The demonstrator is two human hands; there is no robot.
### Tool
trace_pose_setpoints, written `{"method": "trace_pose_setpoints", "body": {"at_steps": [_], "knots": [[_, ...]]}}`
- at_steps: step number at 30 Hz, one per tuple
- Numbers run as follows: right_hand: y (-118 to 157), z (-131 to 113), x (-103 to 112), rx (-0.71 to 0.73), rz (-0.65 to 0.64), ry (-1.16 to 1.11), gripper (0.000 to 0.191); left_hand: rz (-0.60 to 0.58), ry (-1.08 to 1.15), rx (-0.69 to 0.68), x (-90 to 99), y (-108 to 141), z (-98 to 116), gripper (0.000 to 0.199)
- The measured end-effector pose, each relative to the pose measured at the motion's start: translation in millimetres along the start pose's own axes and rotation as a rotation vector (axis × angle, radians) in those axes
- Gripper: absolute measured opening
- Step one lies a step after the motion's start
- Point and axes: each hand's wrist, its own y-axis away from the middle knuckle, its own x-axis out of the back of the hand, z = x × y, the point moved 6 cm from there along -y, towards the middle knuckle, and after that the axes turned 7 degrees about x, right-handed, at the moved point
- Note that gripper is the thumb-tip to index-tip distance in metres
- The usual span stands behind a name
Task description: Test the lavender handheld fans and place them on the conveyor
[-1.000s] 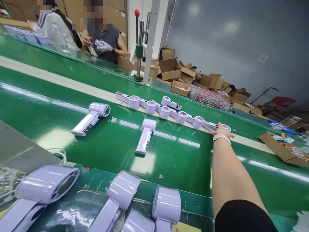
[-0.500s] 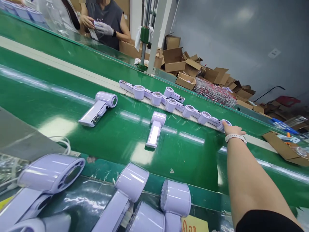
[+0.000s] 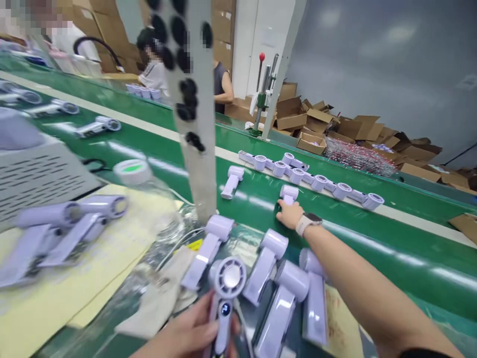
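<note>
My left hand (image 3: pixel 188 323) is closed around the handle of a lilac handheld fan (image 3: pixel 230 277) at the bottom of the view. Its round grille faces me and a small display glows on the handle. Reaching out over the green belt, my right hand (image 3: pixel 290 215) grips the handle of another lilac fan (image 3: pixel 289 192), whose barrel-shaped head points away; the fingers partly hide it. Several fans, among them one with a shiny handle (image 3: pixel 281 311), lie on the bench between my arms. Beyond the right hand, a row of fans (image 3: pixel 319 183) runs along the belt's pale strip.
A white post (image 3: pixel 197 164) rises between bench and belt. On the left are a clear bottle (image 3: pixel 149 194), a grey vented machine (image 3: pixel 48 174) and fans on yellow paper (image 3: pixel 112 263). Co-workers sit across the belt; cardboard boxes (image 3: pixel 290 112) are heaped behind.
My right hand has left the right end of the far row and come back to a nearer fan. The view has swung left, and my left hand with its fan now shows.
</note>
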Motion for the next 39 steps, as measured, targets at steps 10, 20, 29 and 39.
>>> {"method": "trace_pose_setpoints", "body": {"at_steps": [10, 20, 29, 39], "knots": [[174, -148, -18, 0.340, -0.053, -0.056, 0.056, -0.072, 0.070, -0.441, -45.6, 30, 33, 0.070], [215, -154, -85, 0.259, 0.025, 0.111, 0.014, 0.189, -0.219, -0.831, -2.3, 78, 75, 0.076], [274, -172, -101, 0.086, -0.275, -0.750, 0.025, -0.050, -0.074, -0.863, -49.6, 82, 83, 0.071], [286, -168, -114, -0.117, 0.159, -1.041, 0.050, -0.061, -0.003, -0.891, -72.1, 55, 68, 0.077]]}}
